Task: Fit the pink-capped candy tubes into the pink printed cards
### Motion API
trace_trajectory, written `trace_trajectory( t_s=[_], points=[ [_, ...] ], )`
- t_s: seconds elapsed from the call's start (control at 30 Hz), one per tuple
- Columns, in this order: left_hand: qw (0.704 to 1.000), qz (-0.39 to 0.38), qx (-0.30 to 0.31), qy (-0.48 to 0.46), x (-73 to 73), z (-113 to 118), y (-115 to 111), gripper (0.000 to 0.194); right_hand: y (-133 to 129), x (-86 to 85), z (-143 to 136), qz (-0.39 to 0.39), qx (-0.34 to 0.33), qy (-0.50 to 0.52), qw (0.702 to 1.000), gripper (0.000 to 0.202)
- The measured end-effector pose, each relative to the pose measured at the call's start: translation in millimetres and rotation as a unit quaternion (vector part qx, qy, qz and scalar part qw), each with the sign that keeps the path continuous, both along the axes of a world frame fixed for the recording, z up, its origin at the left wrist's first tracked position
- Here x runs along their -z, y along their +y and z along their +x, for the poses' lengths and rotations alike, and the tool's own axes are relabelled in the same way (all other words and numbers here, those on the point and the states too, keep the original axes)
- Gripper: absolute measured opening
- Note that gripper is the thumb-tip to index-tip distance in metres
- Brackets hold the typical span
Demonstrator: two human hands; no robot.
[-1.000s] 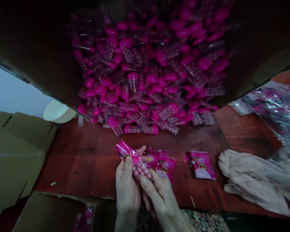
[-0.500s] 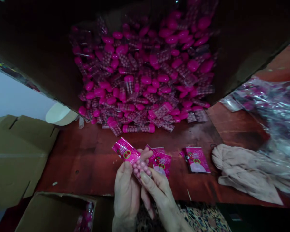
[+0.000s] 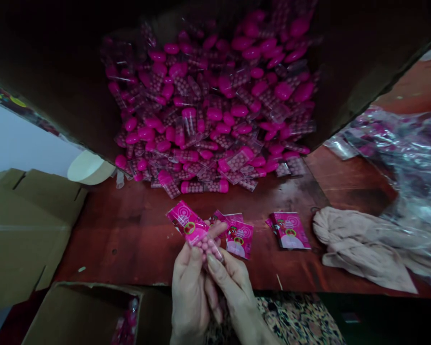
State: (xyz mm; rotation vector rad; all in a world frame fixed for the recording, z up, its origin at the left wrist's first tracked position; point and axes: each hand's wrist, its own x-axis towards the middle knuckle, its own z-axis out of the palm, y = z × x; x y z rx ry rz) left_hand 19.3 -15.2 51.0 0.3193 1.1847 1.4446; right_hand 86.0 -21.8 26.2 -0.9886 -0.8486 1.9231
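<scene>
Both of my hands are closed around a clear candy tube (image 3: 207,249) filled with pink balls, above the near edge of the table. A pink printed sleeve (image 3: 185,221) covers its far end, which points up and left. My left hand (image 3: 190,292) grips the tube from the left, its thumb on top. On the near end, my right hand (image 3: 235,287) presses with its thumb. Just beyond my fingers lie a few flat pink sleeves (image 3: 240,241). Farther right is a small stack of the same sleeves (image 3: 292,231).
A big carton (image 3: 348,76) tipped toward me spills many pink-capped candy tubes (image 3: 215,115) onto the red table (image 3: 136,239). A beige cloth (image 3: 359,244) and clear plastic bags (image 3: 416,163) lie right. At left are a white bowl (image 3: 89,168) and cardboard boxes (image 3: 28,230).
The sleeve seems to have slid slightly farther along the tube toward my right hand. My thumbs have moved closer together. The view has shifted slightly.
</scene>
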Motion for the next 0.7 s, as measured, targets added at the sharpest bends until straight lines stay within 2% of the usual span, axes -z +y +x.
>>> trace_trajectory(
  t_s=[0.07,0.13,0.2,0.3,0.4,0.47,0.57,0.7],
  points=[
    [1.000,0.002,0.003,0.026,1.1,-4,1,0.021,2,0.4,6,0.032,-0.027,-0.045,0.998,0.036],
    [0.998,0.013,-0.005,0.059,2.4,-11,2,0.018,7,-3.8,19,0.108,-0.036,-0.148,0.982,0.037],
    [0.995,0.015,0.011,0.095,2.8,-19,3,0.016,18,-12.2,34,0.194,0.005,-0.240,0.951,0.038],
    [0.986,-0.009,0.102,0.133,0.8,-23,1,0.016,38,-24.5,48,0.249,0.097,-0.273,0.924,0.028],
    [0.971,-0.020,0.183,0.155,-1.3,-16,-2,0.018,53,-25.1,45,0.219,0.104,-0.198,0.950,0.024],
    [0.963,-0.026,0.200,0.176,-0.9,-8,-4,0.021,57,-19.5,39,0.173,0.128,-0.159,0.964,0.019],
    [0.963,-0.046,0.174,0.200,2.1,4,-6,0.024,55,-10.8,33,0.134,0.190,-0.153,0.960,0.016],
    [0.971,-0.060,0.134,0.189,4.9,12,-9,0.025,50,-8.4,31,0.131,0.235,-0.146,0.952,0.013]
  ],
)
